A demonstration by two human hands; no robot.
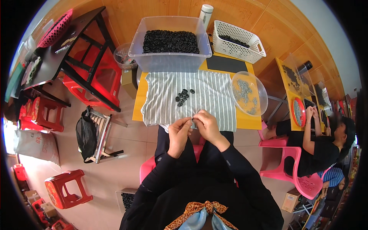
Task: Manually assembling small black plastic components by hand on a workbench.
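Over the near edge of a grey-and-white striped cloth (216,92), my two hands meet fingertip to fingertip. My left hand (179,135) is closed in a pinch, and my right hand (207,127) pinches from the other side. Whatever sits between the fingertips is too small to make out. Just beyond, a small cluster of glossy black oval pieces (182,97) lies on the cloth, with one piece (192,91) apart to the right. To the right of the cloth stands a see-through round dish (261,96) with small silvery metal parts (242,91) in it.
At the table's back are a see-through bin (165,63) of black pieces, a white perforated basket (251,55) and a white bottle (206,14). A black strip (226,64) lies before the basket. Rightward, another person (320,145) sits at a separate table. Red stools (65,188) stand left.
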